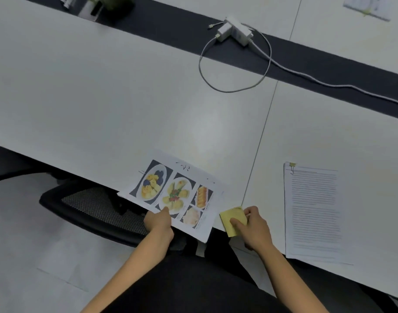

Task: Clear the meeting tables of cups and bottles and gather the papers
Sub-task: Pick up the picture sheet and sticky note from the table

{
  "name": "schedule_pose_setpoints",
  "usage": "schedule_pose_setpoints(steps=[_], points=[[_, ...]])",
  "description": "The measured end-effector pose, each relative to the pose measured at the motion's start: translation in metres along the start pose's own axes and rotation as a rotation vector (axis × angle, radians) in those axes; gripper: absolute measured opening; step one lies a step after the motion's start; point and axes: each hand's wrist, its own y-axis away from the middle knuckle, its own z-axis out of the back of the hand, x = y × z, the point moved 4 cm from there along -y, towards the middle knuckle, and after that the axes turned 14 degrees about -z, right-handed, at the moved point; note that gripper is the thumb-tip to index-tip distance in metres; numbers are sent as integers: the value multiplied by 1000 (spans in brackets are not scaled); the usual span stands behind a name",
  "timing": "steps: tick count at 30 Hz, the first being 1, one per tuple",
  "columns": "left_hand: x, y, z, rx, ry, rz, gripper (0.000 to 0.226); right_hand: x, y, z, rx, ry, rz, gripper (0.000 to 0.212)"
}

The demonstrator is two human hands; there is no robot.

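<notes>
With the left grip (158,222) pinching the white printed sheet of food photographs (177,188) where it overhangs the near edge of the white worktop (103,98), and the right grip (254,227) clasping the yellow sticky-note pad (233,219), I judge the one-edge pinch may let the sheet buckle or slip.

A white charger (235,30) lies on a dark strip (161,26). Its cable (235,90) loops just below the charger. A potted plant (113,4) (blurred) sits far left of the charger, a black mesh chair (91,211) well below-left.
</notes>
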Motion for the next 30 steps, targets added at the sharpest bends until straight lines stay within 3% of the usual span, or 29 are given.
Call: schedule_pose_setpoints(steps=[6, 11, 20, 30], points=[[-80, 49, 22, 175, -20, -503, 21, 22, 42, 43, -94, -312, 139, 30], [-138, 89, 72, 108, -16, -871, 25, 57, 82, 63, -53, -554, 336, 28], [-88, 109, 221, -329, 98, -750, 27, 99, 118, -17, 291, -401, 436, 28], [-72, 56, 414, -625, 317, -705, 26, 202, 240, -171, 452, -230, 695, 27]])
